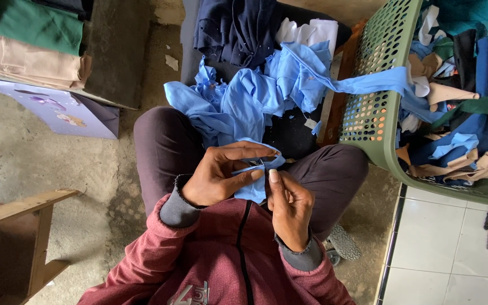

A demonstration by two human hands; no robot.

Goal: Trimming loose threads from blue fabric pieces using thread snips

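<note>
Two hands [221,175] [290,206], one blue cloth strip [255,168], one basket [371,121]

A single head-worn camera looks almost straight down from above the seated person, so the maroon zip jacket [227,265] fills the bottom edge and the knees point toward the top of the frame. It sits close: the left hand [221,172] and right hand [290,204] lie near the centre. Farther out it takes in the concrete floor [40,164], a green perforated basket [374,96] at the upper right and a wooden stool [12,237] at the lower left.
</note>
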